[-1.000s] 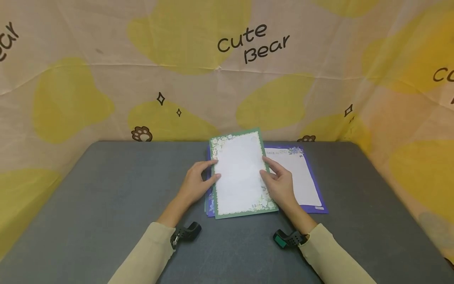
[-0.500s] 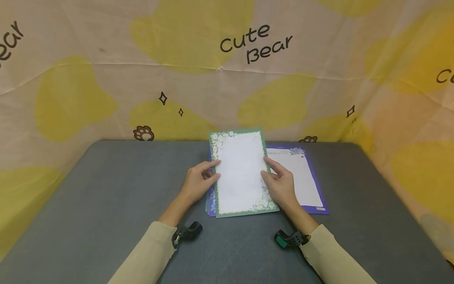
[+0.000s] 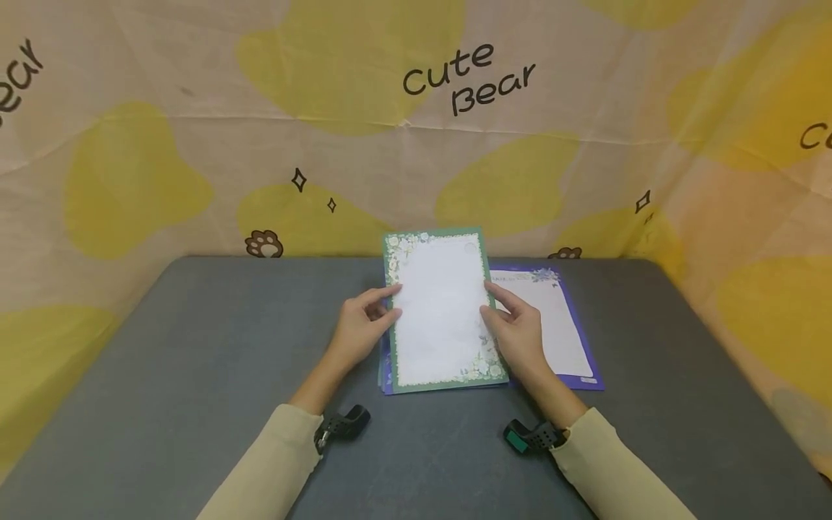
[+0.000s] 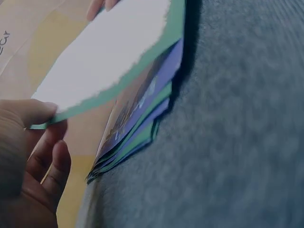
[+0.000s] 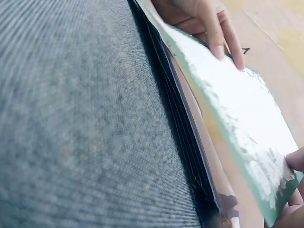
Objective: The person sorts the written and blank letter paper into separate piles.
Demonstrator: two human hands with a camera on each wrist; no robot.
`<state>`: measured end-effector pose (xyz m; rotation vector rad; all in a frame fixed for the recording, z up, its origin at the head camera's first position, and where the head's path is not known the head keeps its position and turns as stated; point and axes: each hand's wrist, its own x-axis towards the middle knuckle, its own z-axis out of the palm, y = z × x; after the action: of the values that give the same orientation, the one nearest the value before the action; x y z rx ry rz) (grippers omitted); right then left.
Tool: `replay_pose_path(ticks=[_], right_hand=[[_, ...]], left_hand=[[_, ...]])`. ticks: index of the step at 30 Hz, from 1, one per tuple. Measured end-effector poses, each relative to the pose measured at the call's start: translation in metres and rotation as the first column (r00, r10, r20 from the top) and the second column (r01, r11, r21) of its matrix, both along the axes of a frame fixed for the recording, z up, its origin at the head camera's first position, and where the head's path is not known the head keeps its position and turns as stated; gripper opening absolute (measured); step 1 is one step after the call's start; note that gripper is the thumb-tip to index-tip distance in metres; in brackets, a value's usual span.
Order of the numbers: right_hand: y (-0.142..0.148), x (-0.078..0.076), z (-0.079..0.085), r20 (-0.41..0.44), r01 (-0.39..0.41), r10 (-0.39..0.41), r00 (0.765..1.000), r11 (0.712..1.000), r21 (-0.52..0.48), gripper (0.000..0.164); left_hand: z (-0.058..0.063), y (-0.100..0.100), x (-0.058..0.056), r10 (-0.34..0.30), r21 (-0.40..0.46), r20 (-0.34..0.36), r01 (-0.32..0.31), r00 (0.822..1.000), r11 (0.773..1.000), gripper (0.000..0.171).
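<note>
A sheet of letter paper (image 3: 442, 310) with a green floral border is held up at a slant by both hands. My left hand (image 3: 362, 325) pinches its left edge, with the thumb on top and fingers beneath in the left wrist view. At the opposite edge, my right hand (image 3: 521, 334) grips the paper between thumb and fingers. Underneath lies a stack of purple and green sheets (image 4: 142, 118), separated from the held sheet by a gap. To the right, a purple-bordered sheet (image 3: 564, 332) sticks out from under it, bearing faint print along its top.
Everything lies on a dark grey table (image 3: 214, 361) with a ribbed-looking surface. Behind it hangs a cream and yellow cloth (image 3: 351, 72) printed with "Cute Bear". Black bands with small devices (image 3: 344, 425) sit on both wrists.
Both hands have raised the green-bordered sheet slightly, away from the stack. The purple-bordered sheet at the right stays in place.
</note>
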<state>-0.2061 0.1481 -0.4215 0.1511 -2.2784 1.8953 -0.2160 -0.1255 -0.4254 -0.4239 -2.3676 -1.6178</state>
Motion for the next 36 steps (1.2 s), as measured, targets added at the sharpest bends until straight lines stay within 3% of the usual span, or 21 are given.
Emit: replay_pose_path(ticks=[14,21,29,36], right_hand=[[-0.021,0.0,0.022,0.027,-0.068,0.068,0.997,0.998,-0.008,0.048],[-0.033,-0.006,0.033,0.058,-0.092,0.089,0.994,0.994,0.066,0.048],[-0.054,-0.012,0.046,0.044,-0.161,0.158,0.986,0.985,0.059,0.049],[-0.073,-0.012,0.057,0.121,-0.207,0.19,0.974,0.968,0.14,0.048]], left_hand=[[0.028,-0.027,-0.001,0.003,-0.078,0.043,0.0,0.999,0.997,0.041],[0.043,-0.043,0.0,0.016,-0.088,0.038,-0.012,0.999,0.996,0.041],[0.051,-0.069,0.0,0.054,-0.12,0.042,-0.049,0.998,0.992,0.04],[0.061,-0.093,0.004,0.07,-0.156,0.082,-0.056,0.994,0.986,0.041]])
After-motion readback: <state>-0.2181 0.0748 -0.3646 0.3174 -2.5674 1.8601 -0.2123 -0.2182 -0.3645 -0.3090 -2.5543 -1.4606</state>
